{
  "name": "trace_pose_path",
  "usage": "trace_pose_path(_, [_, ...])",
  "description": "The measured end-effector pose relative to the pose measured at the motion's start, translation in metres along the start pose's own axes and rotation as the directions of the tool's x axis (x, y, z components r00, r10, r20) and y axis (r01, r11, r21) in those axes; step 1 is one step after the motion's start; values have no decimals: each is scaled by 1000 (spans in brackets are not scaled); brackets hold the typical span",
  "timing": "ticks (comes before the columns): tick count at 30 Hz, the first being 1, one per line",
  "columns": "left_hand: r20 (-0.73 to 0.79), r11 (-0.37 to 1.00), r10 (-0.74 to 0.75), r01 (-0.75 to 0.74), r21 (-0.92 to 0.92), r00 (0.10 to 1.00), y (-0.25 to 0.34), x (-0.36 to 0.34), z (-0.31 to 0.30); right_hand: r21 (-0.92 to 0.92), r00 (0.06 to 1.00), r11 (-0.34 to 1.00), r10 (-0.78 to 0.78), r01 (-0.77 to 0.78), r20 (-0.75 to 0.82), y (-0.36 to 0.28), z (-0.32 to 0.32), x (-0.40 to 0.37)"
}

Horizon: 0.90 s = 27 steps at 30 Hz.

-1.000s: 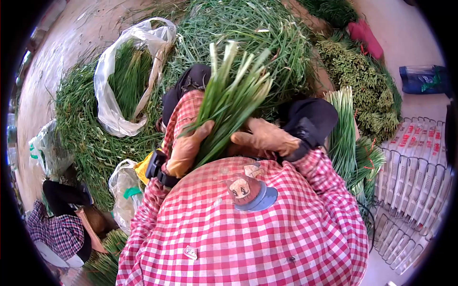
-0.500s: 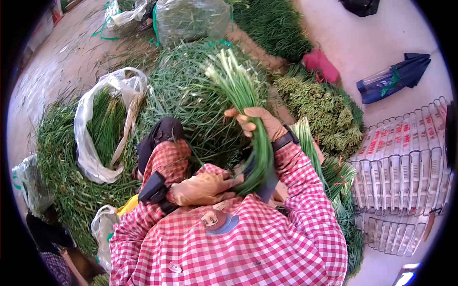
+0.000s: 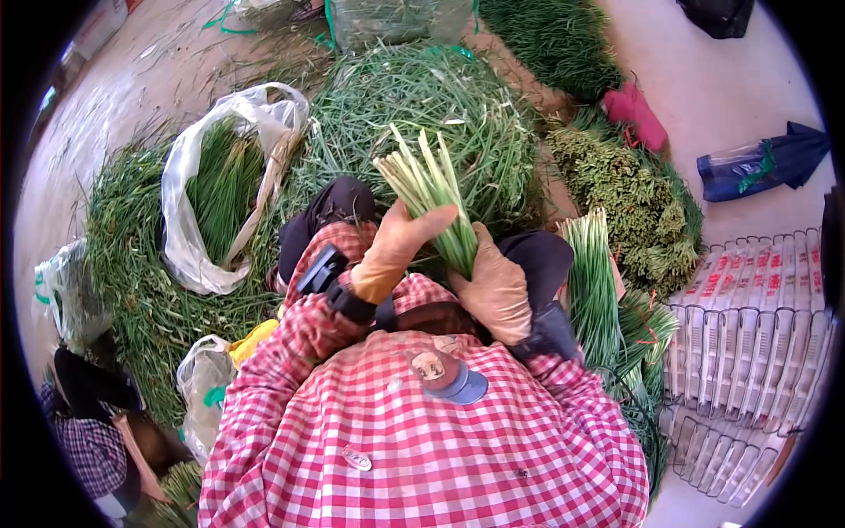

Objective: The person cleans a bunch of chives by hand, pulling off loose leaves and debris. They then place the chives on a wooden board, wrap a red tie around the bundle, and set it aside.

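A bunch of chives (image 3: 436, 189) stands tilted in front of my chest, its pale cut ends pointing up and away from me. My gloved right hand (image 3: 495, 286) is closed around its lower, leafy part. The gloved left hand (image 3: 400, 246) grips the stems from the left, thumb laid across them and fingers mostly hidden behind. Below the hands the leaf ends are out of sight. Beyond the bunch lies a heap of loose green leaves (image 3: 414, 97). Beside my right knee, a row of chives (image 3: 588, 282) lies with its pale ends facing away.
An open plastic bag (image 3: 180, 211) of greens lies to the left. Stacked bundles (image 3: 607, 194) and white crates (image 3: 748, 352) are on the right, with a pink cloth (image 3: 635, 116) and a blue bag (image 3: 764, 161) farther off. Another person's checked sleeve (image 3: 88, 453) shows lower left.
My left hand has risen from my lap onto the stems. The right hand has come down and nearer with the bunch, which is now more upright. The view has shifted.
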<state>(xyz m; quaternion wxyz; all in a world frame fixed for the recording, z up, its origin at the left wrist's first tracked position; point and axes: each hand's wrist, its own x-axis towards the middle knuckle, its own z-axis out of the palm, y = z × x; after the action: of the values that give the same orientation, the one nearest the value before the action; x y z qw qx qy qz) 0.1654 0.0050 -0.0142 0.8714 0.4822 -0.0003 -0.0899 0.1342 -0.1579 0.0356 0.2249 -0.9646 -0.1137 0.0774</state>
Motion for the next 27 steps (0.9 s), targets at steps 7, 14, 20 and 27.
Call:
trace_pose_path(7, [183,823,66,51,-566,981,13,13,-9,269,976,957,48,-105,212,-1,-14,8])
trace_pose_path(14, [198,908,123,-29,-419,972,26,23,-20,356,830,934,-208,12,518,7,-8,33])
trace_pose_path(20, [434,929,-38,192,-316,900,44,46,-11,200,652,697,-716,689,251,-34,-157,169])
trace_pose_path(27, [450,916,-114,269,-298,886,31,60,2,33,458,732,-460,680,760,-93,-96,193])
